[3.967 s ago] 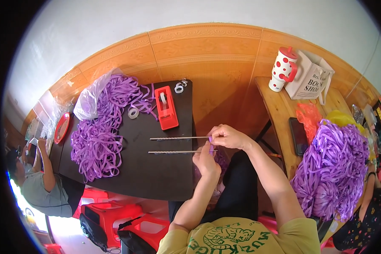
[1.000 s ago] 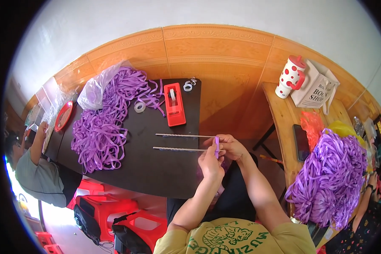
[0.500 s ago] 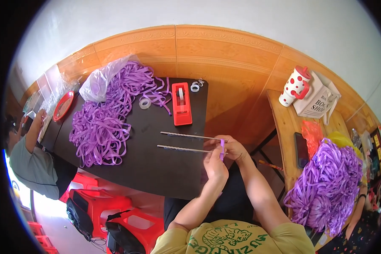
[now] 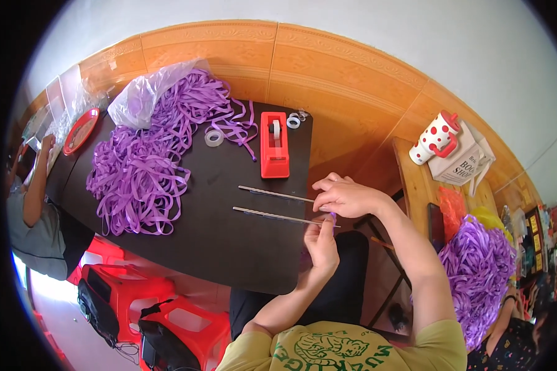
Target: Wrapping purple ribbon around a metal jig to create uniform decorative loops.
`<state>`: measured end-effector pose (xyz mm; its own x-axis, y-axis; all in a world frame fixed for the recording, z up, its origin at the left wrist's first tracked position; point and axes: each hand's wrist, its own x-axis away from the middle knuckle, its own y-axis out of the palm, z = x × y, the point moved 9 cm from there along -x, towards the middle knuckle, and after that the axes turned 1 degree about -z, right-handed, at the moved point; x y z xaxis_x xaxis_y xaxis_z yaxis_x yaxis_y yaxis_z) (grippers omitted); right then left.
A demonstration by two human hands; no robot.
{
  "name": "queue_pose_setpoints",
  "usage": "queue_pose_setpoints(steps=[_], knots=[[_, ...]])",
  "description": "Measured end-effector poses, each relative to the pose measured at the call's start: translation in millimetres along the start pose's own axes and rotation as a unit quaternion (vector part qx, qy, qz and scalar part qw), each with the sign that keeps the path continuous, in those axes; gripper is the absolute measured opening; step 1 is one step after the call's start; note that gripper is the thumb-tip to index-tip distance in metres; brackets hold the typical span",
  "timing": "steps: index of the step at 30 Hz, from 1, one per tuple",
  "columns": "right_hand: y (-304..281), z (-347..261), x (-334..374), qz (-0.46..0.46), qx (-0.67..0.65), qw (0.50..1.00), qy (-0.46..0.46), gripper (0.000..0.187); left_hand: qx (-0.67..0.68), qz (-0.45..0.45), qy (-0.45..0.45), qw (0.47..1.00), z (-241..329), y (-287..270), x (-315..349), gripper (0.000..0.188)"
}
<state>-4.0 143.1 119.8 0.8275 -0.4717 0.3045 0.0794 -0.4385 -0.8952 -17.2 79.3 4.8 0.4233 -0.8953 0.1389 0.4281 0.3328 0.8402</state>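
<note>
Two thin, pale rods, a far one [image 4: 272, 193] and a near one [image 4: 272, 215], jut side by side over the dark table toward my hands. My left hand [image 4: 322, 247] is closed in a pinch at the end of the near rod, on a purple ribbon [image 4: 333, 217] of which only a short bit shows. Over the end of the far rod, my right hand [image 4: 353, 198] has its fingers bent down close to the ribbon. Its fingertips partly hide the rod end, and whether they grip the ribbon is unclear.
A purple ribbon heap [image 4: 142, 167] spills from a clear plastic bag [image 4: 133, 102] on the table [image 4: 229, 253]. Near it stand a red tape dispenser [image 4: 275, 157] and a tape roll [image 4: 214, 138]. Another ribbon pile [image 4: 476, 272] lies right. A co-worker [image 4: 40, 229] sits left beside red stools [image 4: 130, 287].
My right hand has turned over and lifted above the far rod's end; before, it was beside the left hand at the ribbon. The whole view has shifted slightly.
</note>
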Motion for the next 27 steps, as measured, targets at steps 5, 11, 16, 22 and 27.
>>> queue_pose_setpoints(steps=[5, 11, 16, 22, 27], knots=[[4.3, -11.3, -15.0, -0.114, 0.098, 0.987, 0.054, 0.020, 0.011, -0.010, 0.002, 1.000, -1.9, 2.2, -0.6, 0.006], [10.8, -11.4, -19.1, -0.144, 0.105, 0.982, 0.058, 0.013, 0.018, -0.011, 0.001, 1.000, -2.1, 0.5, 0.4, 0.006], [8.2, -12.8, -14.8, -0.127, 0.066, 0.989, 0.042, 0.009, 0.021, -0.012, -0.012, 1.000, 1.8, 3.6, 1.5, 0.006], [5.3, -8.2, -5.9, -0.077, -0.009, 0.997, -0.023, 0.010, 0.025, -0.009, -0.028, 0.999, 3.7, 3.8, 5.3, 0.006], [5.3, 5.5, 3.9, 0.003, -0.094, 0.992, -0.085, 0.013, 0.008, -0.013, -0.037, 0.999, -1.0, -0.2, 1.5, 0.007]])
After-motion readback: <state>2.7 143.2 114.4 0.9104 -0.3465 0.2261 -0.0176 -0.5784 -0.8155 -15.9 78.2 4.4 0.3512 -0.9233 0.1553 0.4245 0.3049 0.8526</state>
